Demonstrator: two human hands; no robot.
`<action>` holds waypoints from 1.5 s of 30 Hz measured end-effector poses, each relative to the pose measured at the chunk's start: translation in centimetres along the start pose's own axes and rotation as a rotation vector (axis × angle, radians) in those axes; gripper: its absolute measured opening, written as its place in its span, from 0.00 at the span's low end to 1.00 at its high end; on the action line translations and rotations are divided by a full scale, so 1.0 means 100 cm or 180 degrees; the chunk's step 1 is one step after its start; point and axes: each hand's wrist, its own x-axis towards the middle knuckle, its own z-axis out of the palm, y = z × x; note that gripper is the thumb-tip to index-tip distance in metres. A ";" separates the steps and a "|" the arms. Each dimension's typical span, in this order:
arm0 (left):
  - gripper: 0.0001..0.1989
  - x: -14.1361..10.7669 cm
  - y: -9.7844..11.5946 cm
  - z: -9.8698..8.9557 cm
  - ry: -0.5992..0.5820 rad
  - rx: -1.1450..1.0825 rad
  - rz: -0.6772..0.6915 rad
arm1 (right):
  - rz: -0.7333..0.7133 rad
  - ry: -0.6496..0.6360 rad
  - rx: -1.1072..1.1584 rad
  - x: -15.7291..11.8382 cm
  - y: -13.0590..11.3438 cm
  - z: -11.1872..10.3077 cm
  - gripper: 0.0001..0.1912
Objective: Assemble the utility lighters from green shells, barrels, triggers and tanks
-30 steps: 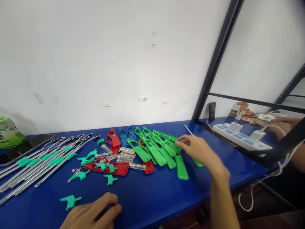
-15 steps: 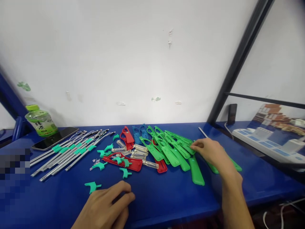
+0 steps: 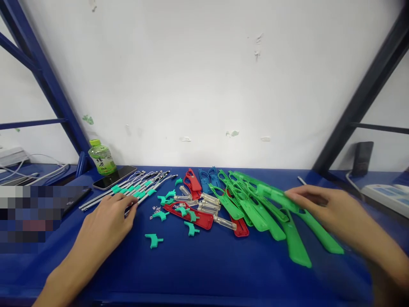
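The right fingers [image 3: 295, 197] pinch a green plastic shell [image 3: 271, 192] at the right of the green heap [image 3: 252, 212], a piece I'd guess light, stiff and slick, best held by its edges, while the left fingers [image 3: 129, 203] curl over silver rods [image 3: 96, 198], grip unclear to me.

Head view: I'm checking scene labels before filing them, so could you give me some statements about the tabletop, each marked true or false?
1. The left hand is at the silver rods. True.
2. The right hand holds a green part. True.
3. The silver rods lie to the right of that green part. False: they lie to its left.
4. The phone lies beside the bottle. True.
5. The bottle lies on its side. False: it stands upright.
6. Both hands are at the silver rods. False: only the left hand is.
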 end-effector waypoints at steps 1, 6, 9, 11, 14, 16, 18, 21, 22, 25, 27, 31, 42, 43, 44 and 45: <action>0.24 0.001 -0.005 0.000 -0.0084 0.0025 -0.0054 | -0.0155 -0.0248 0.0225 -0.004 -0.005 0.000 0.19; 0.19 0.004 -0.013 0.004 -0.0396 0.0059 -0.0247 | -0.0819 -0.1247 0.0559 -0.025 -0.039 0.001 0.19; 0.18 0.005 -0.012 0.007 -0.0366 0.0061 -0.0278 | -0.1044 -0.1763 0.0455 -0.034 -0.058 0.006 0.14; 0.18 0.005 -0.012 0.007 -0.0313 0.0033 -0.0216 | -0.1110 -0.2032 0.0398 -0.037 -0.065 0.011 0.10; 0.18 0.003 -0.008 0.002 -0.0184 -0.0029 -0.0096 | -0.1277 -0.2133 0.0380 -0.040 -0.070 0.015 0.09; 0.19 0.000 -0.003 -0.006 -0.0049 -0.0070 -0.0047 | -0.1381 -0.2107 0.0391 -0.041 -0.071 0.017 0.09; 0.20 -0.004 0.003 -0.017 0.0115 -0.0102 -0.0031 | -0.1423 -0.2101 0.0386 -0.040 -0.073 0.020 0.08; 0.19 -0.010 0.009 -0.034 0.0306 -0.0170 -0.0047 | -0.1389 -0.2006 0.0341 -0.043 -0.079 0.033 0.09; 0.18 -0.011 0.009 -0.038 0.0350 -0.0191 -0.0056 | -0.1370 -0.1946 0.0326 -0.046 -0.082 0.040 0.10; 0.16 -0.015 -0.001 -0.045 0.0491 -0.0413 -0.0040 | -0.1338 -0.1695 0.0418 -0.060 -0.088 0.063 0.11; 0.16 -0.018 -0.013 -0.047 0.0558 -0.0760 0.0106 | -0.1264 -0.1530 0.0578 -0.074 -0.089 0.078 0.11; 0.17 -0.027 -0.030 -0.054 0.0392 -0.1419 0.0667 | -0.1178 -0.1442 0.0888 -0.095 -0.083 0.095 0.14; 0.14 -0.067 -0.007 -0.046 -0.0418 -0.1964 0.0528 | -0.0962 -0.1261 0.1578 -0.104 -0.062 0.096 0.13; 0.14 -0.072 -0.010 -0.040 -0.0423 -0.1974 0.0558 | -0.0967 -0.1262 0.1605 -0.104 -0.062 0.096 0.12; 0.14 -0.077 -0.015 -0.034 -0.0422 -0.1964 0.0542 | -0.0950 -0.1272 0.1627 -0.105 -0.063 0.096 0.12; 0.14 -0.082 -0.020 -0.029 -0.0410 -0.1933 0.0511 | -0.0927 -0.1287 0.1646 -0.106 -0.063 0.096 0.12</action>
